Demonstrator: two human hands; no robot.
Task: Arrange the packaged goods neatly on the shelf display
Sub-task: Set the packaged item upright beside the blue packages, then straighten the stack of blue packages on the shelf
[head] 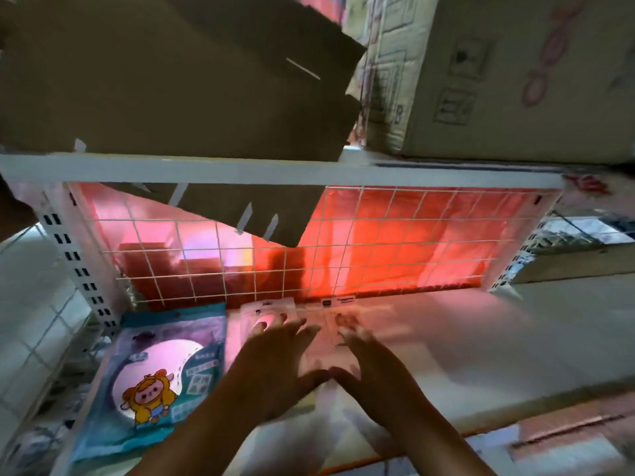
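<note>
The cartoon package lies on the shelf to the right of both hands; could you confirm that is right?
Not quite: the head view shows the cartoon package on the shelf to the left of the left hand and right hand.

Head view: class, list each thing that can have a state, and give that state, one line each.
left hand, open, fingers spread on left small pack
right hand, open, fingers spread, blurred, at right small pack
blue cartoon pack, lying flat on shelf, untouched
brown carton, flap open, hanging below upper shelf
</note>
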